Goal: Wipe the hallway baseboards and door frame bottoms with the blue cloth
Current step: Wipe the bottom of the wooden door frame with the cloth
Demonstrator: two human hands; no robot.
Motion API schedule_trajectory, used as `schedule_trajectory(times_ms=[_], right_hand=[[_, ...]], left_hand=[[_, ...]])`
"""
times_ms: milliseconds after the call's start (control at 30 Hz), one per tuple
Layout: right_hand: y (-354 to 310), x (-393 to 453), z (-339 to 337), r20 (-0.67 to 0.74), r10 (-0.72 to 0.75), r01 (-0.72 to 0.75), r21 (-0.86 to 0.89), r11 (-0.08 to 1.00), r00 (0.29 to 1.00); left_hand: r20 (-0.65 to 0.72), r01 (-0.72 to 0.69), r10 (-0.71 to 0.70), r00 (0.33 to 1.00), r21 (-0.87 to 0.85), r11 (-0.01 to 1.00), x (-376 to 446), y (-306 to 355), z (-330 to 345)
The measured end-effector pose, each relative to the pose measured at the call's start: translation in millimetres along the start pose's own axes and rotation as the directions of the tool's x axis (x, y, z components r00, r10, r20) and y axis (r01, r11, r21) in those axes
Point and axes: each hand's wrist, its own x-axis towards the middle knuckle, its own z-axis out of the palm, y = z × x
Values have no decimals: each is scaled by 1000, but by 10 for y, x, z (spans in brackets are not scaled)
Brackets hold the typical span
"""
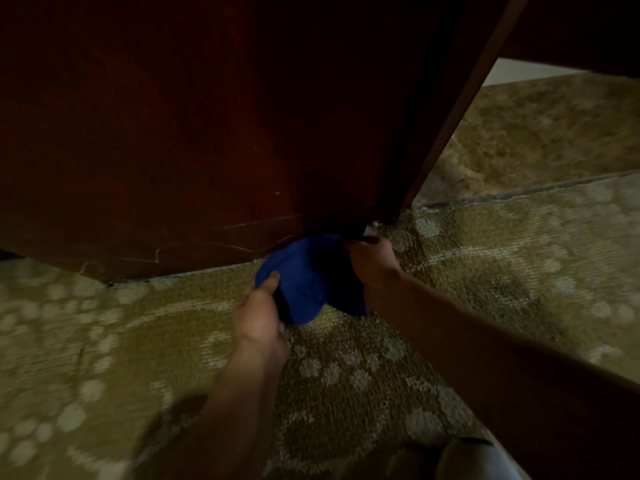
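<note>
Where the dark wooden door (180,133) met the carpet (346,375), the blue cloth (304,282) lay bunched low against the door's bottom corner, its lower folds resting on the carpet and its upper part touching the wood. Both hands held it. The left hand (259,313) gripped the cloth's near left edge, thumb laid on top of the fabric and the fingers curled under it, clamped on the cloth. The right hand (374,265) held the cloth's right side close to the foot of the door frame (460,109); its fingers were curled around the fabric, though their tips were hidden in shadow under the door's corner. Both forearms were bare and reached forward from the lower edge of the view.

Pale scratches marked the reddish-brown door near its bottom edge. The door frame was a dark brown post that slanted up and to the right from just beside the right hand. The carpet was olive with a pattern of pale spots and curved bands. Beyond the frame, past a dark threshold strip (519,192), lay a mottled brown stone floor (536,133) with a pale wall (512,71) behind it. A grey rounded shape, possibly a knee (474,459), showed at the bottom edge, too blurred to be certain.
</note>
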Motion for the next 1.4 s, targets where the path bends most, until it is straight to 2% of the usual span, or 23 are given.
schedule_trajectory(times_ms=[67, 133, 267, 400, 500, 567, 633, 700, 767, 867, 933, 1000, 1067, 1133, 1200, 1300, 1400], right_hand=[[67, -123, 47, 70, 26, -31, 69, 997, 997], [152, -216, 70, 102, 46, -60, 132, 989, 994], [-33, -252, 138, 100, 46, -61, 158, 985, 994], [-292, -450, 151, 74, -38, 20, 237, 971, 997], [-392, -682, 35, 42, -219, 194, 330, 924, 975], [-362, -679, 10, 18, -281, 261, 317, 912, 959], [-238, -498, 43, 15, -204, 192, 269, 944, 979], [-126, -309, 22, -20, -38, 42, 245, 969, 999], [-109, -204, -53, -11, 63, -58, 265, 963, 998], [-231, -259, -87, -45, 38, -23, 288, 957, 998], [-300, -339, -121, 12, -50, 42, 377, 925, 999], [-306, -383, -141, 39, -93, 69, 412, 908, 995], [-238, -274, -137, 40, -55, 36, 367, 930, 998], [-163, -101, -131, 19, 66, -69, 325, 943, 998], [-94, -19, -149, -12, 120, -112, 260, 959, 993], [14, 38, -122, 14, 76, -77, 253, 964, 997], [-33, -75, -51, 25, 28, -33, 244, 969, 999]], left_hand=[[-136, 59, -55, 989, 27, 998, 72, 68, -57], [-175, 119, -114, 978, 16, 993, 54, 123, -54], [-111, 144, -145, 983, -11, 989, -202, 361, 224], [-124, 20, -26, 992, -54, 998, -349, 629, 446], [-84, -120, 111, 990, -112, 986, -479, 573, 520], [-66, -149, 141, 988, -121, 982, -401, 446, 532], [-78, -50, 45, 996, -65, 997, -305, 347, 543], [-65, 93, -95, 993, -38, 995, -250, 235, 539], [-71, 143, -145, 987, -27, 989, -246, 194, 540], [-77, -35, 31, 997, -48, 998, -227, 247, 486], [-65, -180, 175, 983, -83, 980, -290, 304, 511], [-62, -241, 235, 970, -101, 965, -374, 289, 551], [-77, -216, 213, 974, -20, 976, -321, 261, 556], [-41, -39, 39, 998, 4, 999, -248, 239, 513], [4, 125, -126, 992, 54, 991, -272, 319, 511], [-2, 151, -155, 988, 232, 961, -290, 507, 471], [-21, 95, -96, 995, 453, 886, -367, 816, 283]])
